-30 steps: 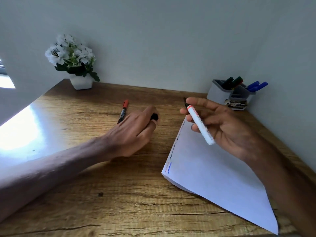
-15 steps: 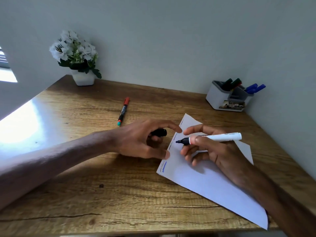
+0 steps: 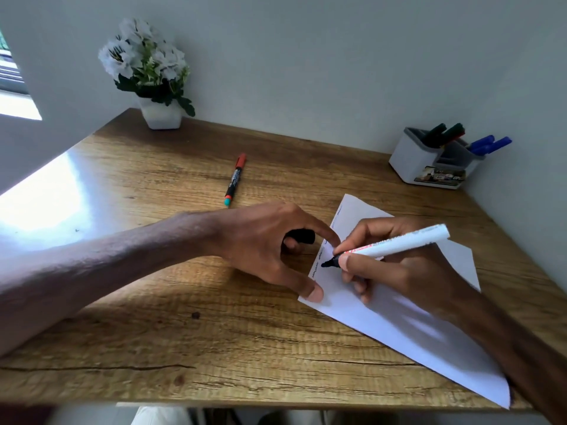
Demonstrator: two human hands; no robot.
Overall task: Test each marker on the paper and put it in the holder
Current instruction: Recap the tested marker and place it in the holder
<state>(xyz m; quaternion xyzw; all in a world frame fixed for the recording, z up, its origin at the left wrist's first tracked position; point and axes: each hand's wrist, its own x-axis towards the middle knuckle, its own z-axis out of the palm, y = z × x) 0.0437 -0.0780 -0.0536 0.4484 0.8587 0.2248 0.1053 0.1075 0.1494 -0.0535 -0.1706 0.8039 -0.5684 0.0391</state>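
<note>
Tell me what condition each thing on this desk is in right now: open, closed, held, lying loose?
White marker: uncapped, held in the right hand, tip at the paper.
Black cap: off, held in the left hand.
Paper: flat, pinned by left fingertips, small scribbles along its left edge.
Red-capped marker: capped, lying loose.
Holder: upright, several capped markers inside.
Flower pot: upright.

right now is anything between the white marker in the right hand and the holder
Nothing visible does. From the white marker in the right hand to the holder, only bare table and the paper corner lie between.
</note>
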